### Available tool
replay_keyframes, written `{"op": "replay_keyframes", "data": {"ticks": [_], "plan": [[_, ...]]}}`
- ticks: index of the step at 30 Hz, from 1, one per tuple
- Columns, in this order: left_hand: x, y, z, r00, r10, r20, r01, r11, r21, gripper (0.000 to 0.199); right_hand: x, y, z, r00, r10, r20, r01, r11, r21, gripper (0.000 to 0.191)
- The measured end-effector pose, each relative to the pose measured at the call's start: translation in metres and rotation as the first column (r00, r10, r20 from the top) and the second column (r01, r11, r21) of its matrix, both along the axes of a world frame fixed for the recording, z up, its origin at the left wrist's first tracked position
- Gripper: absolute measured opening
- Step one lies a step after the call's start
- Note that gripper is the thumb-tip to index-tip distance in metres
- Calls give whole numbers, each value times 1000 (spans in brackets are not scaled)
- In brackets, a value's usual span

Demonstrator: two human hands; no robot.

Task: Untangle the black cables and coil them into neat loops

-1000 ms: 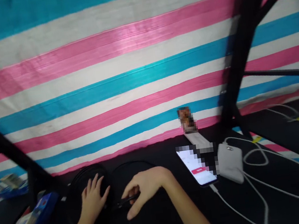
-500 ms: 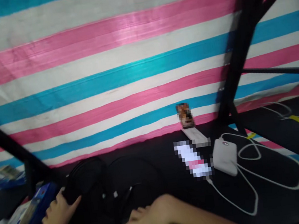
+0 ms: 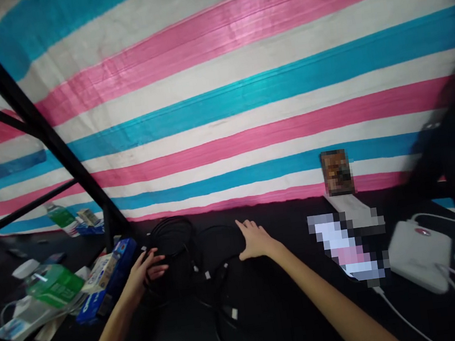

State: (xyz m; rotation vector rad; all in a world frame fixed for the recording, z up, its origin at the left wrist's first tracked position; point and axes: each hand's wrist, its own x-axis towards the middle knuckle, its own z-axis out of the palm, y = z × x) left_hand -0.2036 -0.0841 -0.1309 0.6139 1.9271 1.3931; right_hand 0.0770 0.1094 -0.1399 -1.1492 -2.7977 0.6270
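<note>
My left hand [image 3: 150, 267] is over the left part of a tangle of black cables [image 3: 173, 238], its fingers apart and slightly curled. A dark strand passes by its palm, and no firm grip on it shows. Fingers spread, my right hand [image 3: 257, 238] reaches over the black table at the right side of the tangle. Thin cable strands run up to its fingertips and thumb. Between the hands lie small pale cable plugs [image 3: 208, 275], and another plug [image 3: 234, 314] rests closer to me.
Left stand a blue box [image 3: 115, 274] and a green-liquid bottle [image 3: 52, 283]. At right lie a blurred phone [image 3: 347, 252] and a white power bank [image 3: 421, 257] with white cables. Black frame posts [image 3: 70, 157] stand before a striped sheet [image 3: 222, 104].
The view has swung left, bringing the bottles into sight. Both hands have moved farther forward over the table, my right hand to the right of the plugs and my left hand by the cable coil.
</note>
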Motion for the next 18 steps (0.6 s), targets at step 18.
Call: {"op": "replay_keyframes", "data": {"ticks": [18], "plan": [[31, -19, 80, 994, -61, -94, 81, 970, 229, 46, 15, -14, -28, 975, -176, -134, 196, 968, 157, 26]]}}
